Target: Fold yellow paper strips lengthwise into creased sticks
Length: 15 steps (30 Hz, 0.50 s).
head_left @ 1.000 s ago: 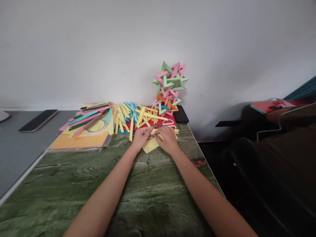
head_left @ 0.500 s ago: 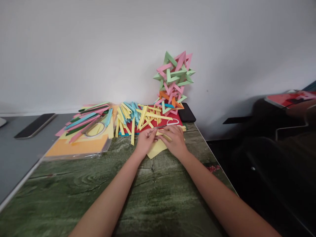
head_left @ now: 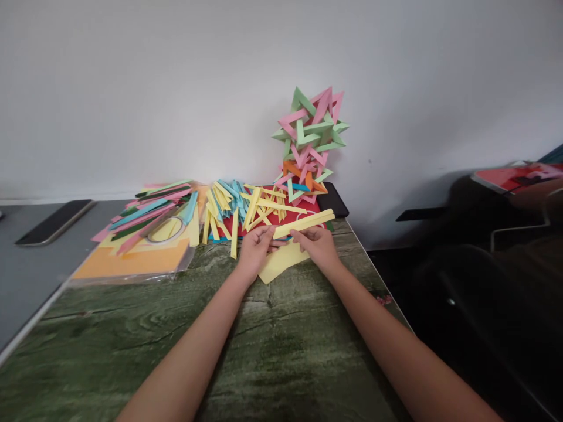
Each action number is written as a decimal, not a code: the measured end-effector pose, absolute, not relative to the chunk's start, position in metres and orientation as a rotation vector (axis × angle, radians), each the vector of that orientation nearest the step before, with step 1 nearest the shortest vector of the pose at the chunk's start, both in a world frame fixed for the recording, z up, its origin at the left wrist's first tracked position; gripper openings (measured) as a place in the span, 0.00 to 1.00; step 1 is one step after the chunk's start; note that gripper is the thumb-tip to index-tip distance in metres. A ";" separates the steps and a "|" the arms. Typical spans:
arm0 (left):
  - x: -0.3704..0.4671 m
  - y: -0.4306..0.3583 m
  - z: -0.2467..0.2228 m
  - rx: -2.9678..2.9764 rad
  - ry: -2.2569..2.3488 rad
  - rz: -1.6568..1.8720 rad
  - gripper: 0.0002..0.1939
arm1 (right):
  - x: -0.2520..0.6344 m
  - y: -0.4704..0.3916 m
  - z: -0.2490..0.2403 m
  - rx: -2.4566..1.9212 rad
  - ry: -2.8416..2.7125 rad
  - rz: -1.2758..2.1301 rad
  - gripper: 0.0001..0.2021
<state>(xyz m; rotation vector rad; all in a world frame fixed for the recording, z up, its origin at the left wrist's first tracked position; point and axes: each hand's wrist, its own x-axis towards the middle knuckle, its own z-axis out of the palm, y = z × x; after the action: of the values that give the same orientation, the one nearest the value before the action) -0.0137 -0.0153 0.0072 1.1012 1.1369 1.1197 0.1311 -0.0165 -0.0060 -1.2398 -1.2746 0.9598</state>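
A folded yellow paper strip (head_left: pixel 308 223) is held slightly raised, slanting up to the right. Its left end is pinched in my left hand (head_left: pixel 256 249). My right hand (head_left: pixel 320 246) grips the strip's lower edge near its middle, thumb and fingers together. Beneath both hands a flat yellow paper sheet (head_left: pixel 281 262) lies on the green wood-patterned table (head_left: pixel 272 351). Just behind the hands are loose yellow strips (head_left: pixel 264 205) and light blue strips (head_left: pixel 237 199) on red paper. Part of a white scissors handle (head_left: pixel 304 214) shows behind the held strip.
Pink and green paper stars (head_left: pixel 312 126) stand stacked at the back, beside a black phone (head_left: pixel 333 199). To the left are coloured strips (head_left: pixel 145 214) on an orange packet (head_left: pixel 132 262) and another phone (head_left: pixel 56 223). A person's arm (head_left: pixel 539 193) shows far right.
The folded strip has come up off the table between my hands and now shows clearly. My right hand has shifted slightly right, and the view has moved a little.
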 end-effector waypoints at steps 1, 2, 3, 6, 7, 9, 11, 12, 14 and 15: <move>-0.013 -0.016 0.008 1.106 1.135 1.118 0.18 | 0.132 -0.015 -0.007 -1.211 -1.260 0.998 0.14; -0.013 -0.016 0.008 1.112 1.134 1.116 0.18 | 0.133 -0.013 -0.007 -1.185 -1.252 1.019 0.14; -0.013 -0.016 0.008 1.119 1.134 1.115 0.18 | 0.134 -0.012 -0.008 -1.168 -1.247 1.029 0.14; -0.012 -0.018 0.005 1.144 1.107 1.120 0.20 | 0.135 -0.011 -0.010 -1.159 -1.263 1.045 0.14; -0.012 -0.018 0.004 1.152 1.089 1.123 0.21 | 0.135 -0.011 -0.011 -1.158 -1.272 1.051 0.13; -0.012 -0.019 0.002 1.157 1.072 1.129 0.22 | 0.134 -0.011 -0.011 -1.149 -1.289 1.065 0.13; -0.012 -0.018 0.001 1.161 1.076 1.126 0.22 | 0.133 -0.011 -0.010 -1.145 -1.300 1.074 0.13; -0.012 -0.018 0.000 1.166 1.087 1.124 0.21 | 0.133 -0.012 -0.010 -1.150 -1.309 1.075 0.13; -0.012 -0.018 0.000 1.175 1.121 1.129 0.21 | 0.133 -0.013 -0.007 -1.172 -1.336 1.064 0.13; -0.012 -0.018 0.000 1.180 1.137 1.138 0.21 | 0.133 -0.014 -0.006 -1.186 -1.351 1.055 0.14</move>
<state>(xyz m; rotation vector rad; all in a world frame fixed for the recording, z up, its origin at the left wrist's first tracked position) -0.0116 -0.0175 0.0001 1.1799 1.1368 1.1379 0.1330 -0.0140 -0.0058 -1.1857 -1.3508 1.0552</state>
